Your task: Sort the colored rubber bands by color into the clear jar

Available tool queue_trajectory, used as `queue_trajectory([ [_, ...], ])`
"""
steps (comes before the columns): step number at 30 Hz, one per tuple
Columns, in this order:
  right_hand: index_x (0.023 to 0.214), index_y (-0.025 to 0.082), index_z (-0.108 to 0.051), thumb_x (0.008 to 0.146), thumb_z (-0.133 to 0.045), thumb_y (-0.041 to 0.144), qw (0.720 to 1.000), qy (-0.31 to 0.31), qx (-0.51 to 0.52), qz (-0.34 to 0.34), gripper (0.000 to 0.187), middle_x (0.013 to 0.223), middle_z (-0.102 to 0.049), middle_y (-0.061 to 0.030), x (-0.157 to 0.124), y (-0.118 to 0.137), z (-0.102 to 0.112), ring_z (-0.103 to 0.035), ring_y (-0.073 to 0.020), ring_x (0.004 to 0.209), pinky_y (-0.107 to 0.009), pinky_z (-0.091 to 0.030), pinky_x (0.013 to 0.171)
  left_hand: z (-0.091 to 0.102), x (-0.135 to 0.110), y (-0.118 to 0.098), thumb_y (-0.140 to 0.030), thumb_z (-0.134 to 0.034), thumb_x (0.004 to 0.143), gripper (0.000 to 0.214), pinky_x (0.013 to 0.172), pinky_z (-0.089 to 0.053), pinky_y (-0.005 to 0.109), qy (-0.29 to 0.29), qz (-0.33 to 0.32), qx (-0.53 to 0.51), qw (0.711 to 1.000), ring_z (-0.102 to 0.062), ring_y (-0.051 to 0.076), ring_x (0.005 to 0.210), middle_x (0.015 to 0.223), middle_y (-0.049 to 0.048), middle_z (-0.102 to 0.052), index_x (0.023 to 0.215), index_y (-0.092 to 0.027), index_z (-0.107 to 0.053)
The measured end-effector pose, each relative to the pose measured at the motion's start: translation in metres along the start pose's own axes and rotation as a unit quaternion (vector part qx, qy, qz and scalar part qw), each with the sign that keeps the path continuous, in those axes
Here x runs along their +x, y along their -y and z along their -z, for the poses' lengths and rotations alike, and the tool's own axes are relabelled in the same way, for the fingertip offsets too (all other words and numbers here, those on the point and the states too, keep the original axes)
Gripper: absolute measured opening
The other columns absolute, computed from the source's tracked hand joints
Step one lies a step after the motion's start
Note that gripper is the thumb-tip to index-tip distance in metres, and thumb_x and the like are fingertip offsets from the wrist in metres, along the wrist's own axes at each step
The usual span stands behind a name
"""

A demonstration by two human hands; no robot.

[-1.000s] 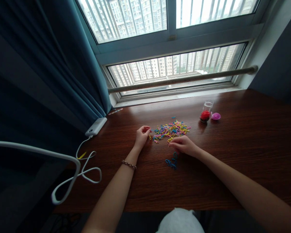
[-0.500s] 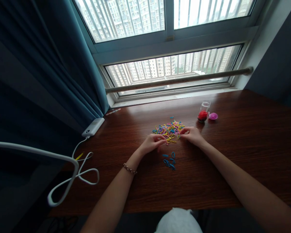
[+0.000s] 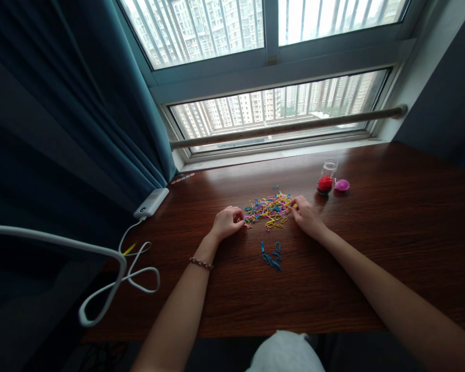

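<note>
A pile of coloured bands [image 3: 269, 207] lies on the table [image 3: 225, 299]. The left hand [image 3: 226, 222], fingers curled, is at the pile's left edge; the right hand [image 3: 307, 216], fingers bent, is at its right edge. Whether either pinches a band cannot be told. Blue bands [image 3: 272, 260] lie nearer the person than the pile; a jar [image 3: 325, 184] stands right of it.

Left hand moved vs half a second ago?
Yes: the left hand has shifted left, closer to the white device, and is now at the left edge of the colorful band pile.
</note>
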State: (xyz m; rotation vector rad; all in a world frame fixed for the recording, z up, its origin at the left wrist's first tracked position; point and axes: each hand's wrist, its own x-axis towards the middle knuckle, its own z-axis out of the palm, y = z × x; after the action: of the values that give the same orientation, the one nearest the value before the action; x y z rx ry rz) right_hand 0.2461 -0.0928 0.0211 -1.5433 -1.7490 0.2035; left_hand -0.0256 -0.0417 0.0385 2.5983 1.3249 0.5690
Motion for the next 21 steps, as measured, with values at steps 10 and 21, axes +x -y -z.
queue_trajectory([
  [10,0.076,0.017,-0.055,0.077,-0.05,0.034,0.983,-0.06,0.165,-0.05,0.017,0.067,-0.06,-0.0032,-0.001,0.007,0.001,-0.053,-0.0133,0.055,-0.024,-0.041,0.052,-0.005,0.002,0.003,-0.023,-0.057,0.069,0.006,0.056,-0.035,0.021,-0.019,0.01,-0.042,0.999,-0.046,0.011,0.061,0.063,-0.0009,-0.053,0.067,-0.017,-0.059],
  [21,0.072,0.014,-0.061,0.059,-0.067,0.047,0.904,0.116,0.39,-0.131,0.036,0.052,-0.053,0.002,-0.003,0.026,0.009,-0.045,-0.0074,0.042,-0.02,-0.032,0.039,-0.012,0.005,0.009,-0.03,-0.06,0.069,0.016,0.047,-0.032,0.019,-0.071,0.06,-0.219,0.971,-0.041,0.007,0.051,0.066,-0.0001,-0.057,0.073,-0.014,-0.061],
])
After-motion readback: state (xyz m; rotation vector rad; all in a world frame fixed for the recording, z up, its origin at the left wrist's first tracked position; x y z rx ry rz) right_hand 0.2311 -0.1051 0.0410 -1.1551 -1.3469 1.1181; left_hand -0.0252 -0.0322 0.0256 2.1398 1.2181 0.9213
